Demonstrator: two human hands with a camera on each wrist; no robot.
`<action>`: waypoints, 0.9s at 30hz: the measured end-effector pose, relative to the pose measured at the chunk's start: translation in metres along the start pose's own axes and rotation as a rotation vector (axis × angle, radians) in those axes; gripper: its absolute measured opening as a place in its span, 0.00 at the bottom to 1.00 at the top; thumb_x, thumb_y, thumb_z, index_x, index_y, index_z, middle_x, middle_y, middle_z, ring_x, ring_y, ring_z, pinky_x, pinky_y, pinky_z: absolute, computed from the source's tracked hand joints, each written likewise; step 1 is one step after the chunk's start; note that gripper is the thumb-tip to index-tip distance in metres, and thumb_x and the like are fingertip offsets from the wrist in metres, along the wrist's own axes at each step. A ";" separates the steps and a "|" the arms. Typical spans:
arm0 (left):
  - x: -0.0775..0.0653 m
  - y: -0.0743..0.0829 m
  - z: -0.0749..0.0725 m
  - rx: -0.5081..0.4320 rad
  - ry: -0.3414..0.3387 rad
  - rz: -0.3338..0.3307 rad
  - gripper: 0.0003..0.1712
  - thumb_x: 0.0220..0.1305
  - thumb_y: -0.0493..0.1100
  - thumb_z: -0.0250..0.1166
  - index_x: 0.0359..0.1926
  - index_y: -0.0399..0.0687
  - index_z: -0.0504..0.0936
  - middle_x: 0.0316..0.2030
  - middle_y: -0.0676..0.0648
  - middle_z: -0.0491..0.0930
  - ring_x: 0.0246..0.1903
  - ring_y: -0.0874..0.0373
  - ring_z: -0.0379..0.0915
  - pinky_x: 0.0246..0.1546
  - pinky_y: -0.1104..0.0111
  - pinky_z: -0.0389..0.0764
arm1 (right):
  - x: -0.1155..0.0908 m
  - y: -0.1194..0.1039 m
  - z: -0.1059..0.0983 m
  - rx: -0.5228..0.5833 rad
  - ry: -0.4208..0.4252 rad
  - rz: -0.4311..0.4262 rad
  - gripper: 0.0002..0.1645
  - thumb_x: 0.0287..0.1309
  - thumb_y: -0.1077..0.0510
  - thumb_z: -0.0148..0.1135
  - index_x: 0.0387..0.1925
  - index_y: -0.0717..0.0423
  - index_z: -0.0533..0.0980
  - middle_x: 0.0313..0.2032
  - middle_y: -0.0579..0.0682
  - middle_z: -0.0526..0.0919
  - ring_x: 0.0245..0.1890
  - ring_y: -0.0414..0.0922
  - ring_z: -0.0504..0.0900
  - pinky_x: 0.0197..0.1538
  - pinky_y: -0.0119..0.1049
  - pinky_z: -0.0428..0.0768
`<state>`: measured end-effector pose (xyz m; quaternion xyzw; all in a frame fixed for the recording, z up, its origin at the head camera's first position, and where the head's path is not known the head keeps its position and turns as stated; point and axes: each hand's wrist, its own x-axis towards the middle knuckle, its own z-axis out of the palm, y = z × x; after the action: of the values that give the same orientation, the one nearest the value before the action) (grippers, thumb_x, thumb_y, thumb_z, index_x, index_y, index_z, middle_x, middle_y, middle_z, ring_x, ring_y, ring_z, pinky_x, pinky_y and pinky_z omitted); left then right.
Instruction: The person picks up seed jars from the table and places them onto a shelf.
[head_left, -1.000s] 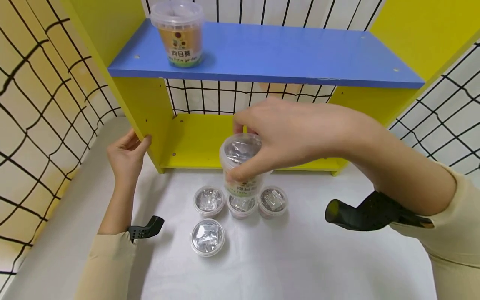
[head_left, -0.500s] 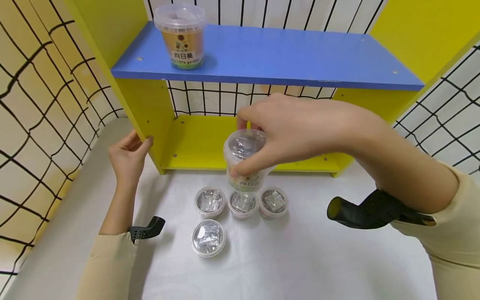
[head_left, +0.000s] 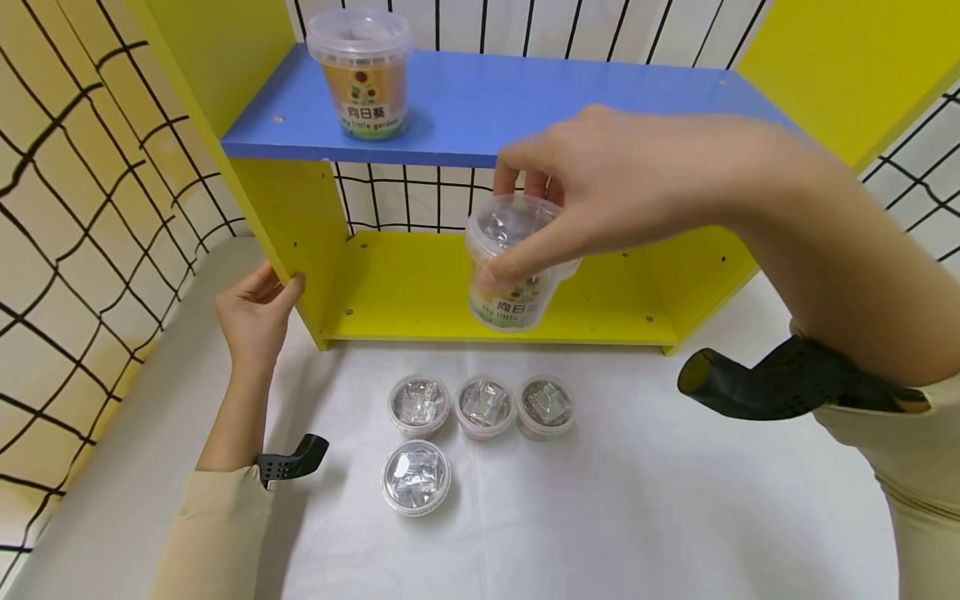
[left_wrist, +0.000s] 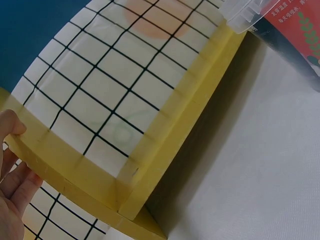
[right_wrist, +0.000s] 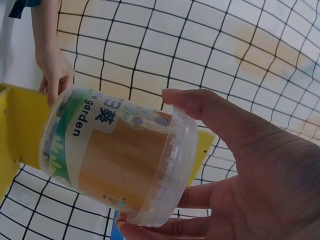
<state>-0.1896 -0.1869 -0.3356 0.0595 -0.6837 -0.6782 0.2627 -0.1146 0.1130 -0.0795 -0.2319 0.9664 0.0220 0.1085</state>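
Observation:
In the head view my right hand [head_left: 577, 192] grips a clear plastic tub [head_left: 510, 287] by its upper part, thumb in front and fingers behind. The tub is in the air before the lower opening of the shelf unit, below the blue shelf [head_left: 540, 96]. Its orange label with a sunflower print shows in the right wrist view, where the tub [right_wrist: 125, 150] lies sideways in the picture. My left hand [head_left: 255, 308] pinches the front edge of the yellow side panel [head_left: 288, 225], thumb on the inner side; the left wrist view shows the fingers [left_wrist: 22, 187] round that panel.
A similar tub [head_left: 363, 83] stands on the blue shelf at the left. Several lidded tubs, one of them the front tub [head_left: 416, 477], stand on the white tabletop [head_left: 600, 517]. Black wire mesh [head_left: 97, 208] encloses the sides and back. The yellow bottom board [head_left: 397, 283] lies below the blue shelf.
My right hand has lifted the tub up and slightly right, away from the tubs on the table. My left hand keeps its hold on the side panel.

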 end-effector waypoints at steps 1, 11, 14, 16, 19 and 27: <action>0.000 0.000 0.000 0.001 0.000 0.000 0.20 0.46 0.33 0.69 0.44 0.46 0.83 0.38 0.52 0.84 0.34 0.69 0.80 0.36 0.81 0.79 | 0.001 0.001 -0.001 -0.012 0.008 0.002 0.48 0.29 0.17 0.54 0.49 0.41 0.68 0.40 0.41 0.75 0.37 0.42 0.74 0.40 0.31 0.76; 0.000 0.000 0.000 0.000 0.005 -0.005 0.20 0.46 0.33 0.69 0.44 0.46 0.82 0.38 0.52 0.84 0.33 0.69 0.80 0.36 0.81 0.79 | 0.005 0.007 -0.010 -0.066 0.058 0.025 0.57 0.21 0.11 0.46 0.52 0.41 0.68 0.38 0.42 0.73 0.37 0.43 0.74 0.36 0.32 0.77; 0.000 0.000 0.001 0.003 0.007 -0.002 0.20 0.46 0.33 0.69 0.44 0.46 0.83 0.38 0.52 0.84 0.33 0.70 0.80 0.36 0.81 0.79 | 0.009 0.012 -0.016 -0.094 0.098 0.051 0.57 0.21 0.11 0.47 0.53 0.39 0.67 0.40 0.42 0.72 0.40 0.43 0.72 0.41 0.35 0.77; -0.001 0.000 0.001 0.001 0.008 0.001 0.20 0.45 0.33 0.69 0.44 0.46 0.83 0.38 0.52 0.84 0.33 0.70 0.80 0.36 0.81 0.79 | 0.012 0.017 -0.019 -0.090 0.122 0.074 0.57 0.20 0.12 0.49 0.53 0.38 0.66 0.42 0.43 0.72 0.41 0.44 0.72 0.42 0.37 0.77; -0.001 -0.001 0.001 -0.001 0.009 0.002 0.20 0.45 0.33 0.69 0.44 0.46 0.83 0.38 0.52 0.84 0.33 0.70 0.80 0.36 0.81 0.79 | 0.018 0.026 -0.023 -0.063 0.157 0.104 0.56 0.17 0.12 0.52 0.52 0.36 0.66 0.42 0.43 0.70 0.41 0.46 0.71 0.38 0.37 0.79; -0.002 -0.002 0.003 -0.032 0.007 0.017 0.21 0.45 0.32 0.69 0.44 0.45 0.82 0.39 0.50 0.84 0.34 0.69 0.81 0.36 0.80 0.79 | 0.038 0.060 -0.030 0.019 0.256 0.109 0.52 0.19 0.17 0.60 0.51 0.34 0.67 0.42 0.42 0.70 0.39 0.47 0.72 0.31 0.39 0.82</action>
<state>-0.1900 -0.1839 -0.3376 0.0519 -0.6725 -0.6864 0.2718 -0.1806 0.1471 -0.0587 -0.1787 0.9837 -0.0111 -0.0148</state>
